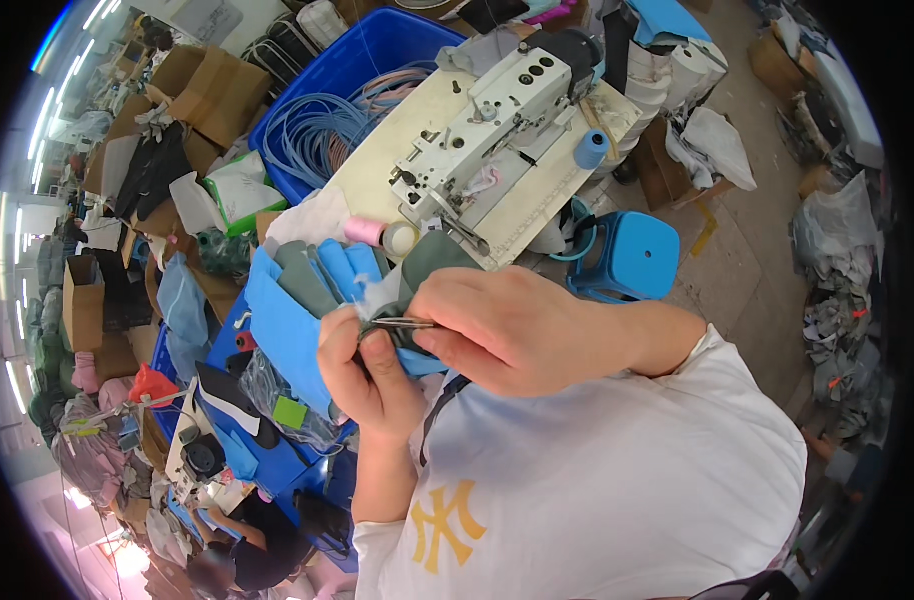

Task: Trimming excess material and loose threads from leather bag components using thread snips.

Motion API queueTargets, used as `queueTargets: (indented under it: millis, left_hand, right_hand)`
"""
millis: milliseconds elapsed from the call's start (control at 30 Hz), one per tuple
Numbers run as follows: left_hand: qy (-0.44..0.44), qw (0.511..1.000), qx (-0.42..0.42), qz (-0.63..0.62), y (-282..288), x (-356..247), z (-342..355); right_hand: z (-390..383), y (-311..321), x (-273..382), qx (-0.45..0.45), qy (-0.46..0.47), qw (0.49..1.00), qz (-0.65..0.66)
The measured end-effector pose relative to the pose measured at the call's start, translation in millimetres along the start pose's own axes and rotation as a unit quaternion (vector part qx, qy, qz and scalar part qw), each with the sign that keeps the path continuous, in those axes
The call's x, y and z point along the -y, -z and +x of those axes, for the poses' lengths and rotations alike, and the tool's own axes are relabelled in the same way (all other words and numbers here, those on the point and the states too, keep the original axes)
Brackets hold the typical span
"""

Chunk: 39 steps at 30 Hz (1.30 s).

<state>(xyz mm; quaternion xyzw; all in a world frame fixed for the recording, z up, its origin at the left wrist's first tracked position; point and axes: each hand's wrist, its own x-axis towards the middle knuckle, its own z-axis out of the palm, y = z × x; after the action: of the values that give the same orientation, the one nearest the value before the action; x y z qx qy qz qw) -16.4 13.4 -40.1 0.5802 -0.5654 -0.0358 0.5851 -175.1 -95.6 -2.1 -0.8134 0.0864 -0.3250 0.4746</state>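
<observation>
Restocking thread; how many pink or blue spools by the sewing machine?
2: a pink spool left of the machine, a blue spool right of it; more may be hidden.

The right hand [512, 330] grips a slim metal tool [402, 323], its tip beside the curled left hand [372, 385], by blue and grey-green fabric pieces [289, 325]. Beyond, a sewing machine [507, 110] and blue thread cone [591, 150] stand on a pale table [377, 160]; a blue stool [642, 255] stands to the right.

A sewing machine [492, 125] is sitting on the surface [362, 180], fabric [285, 325] lying before it, a tub [412, 35] standing left and a stool [643, 255] right.
</observation>
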Motion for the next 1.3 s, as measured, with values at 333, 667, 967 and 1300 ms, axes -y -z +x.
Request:
queueTargets:
  millis: [333, 667, 967, 1300]
  left_hand:
    - [-0.011, 0.999, 0.014, 0.034, 0.9, -0.7, -1.4]
    - [-0.012, 0.995, 0.025, 0.095, -0.3, -5.7, 2.1]
    - [-0.026, 0.969, 0.079, 0.232, -1.9, -17.5, 12.2]
    - [-0.041, 0.958, 0.197, 0.203, -11.9, -13.3, -6.0]
  right_hand:
    - [2.6, 2.5, 0.7, 0.018, -0.003, 1.0, -0.015]
    - [2.2, -8.0, -4.3, -0.026, 0.025, 0.998, -0.056]
    - [-0.8, -22.2, -22.2, -0.057, -0.012, 0.998, -0.032]
    - [12.6, 4.4, 2.1, -0.031, -0.168, 0.927, 0.333]
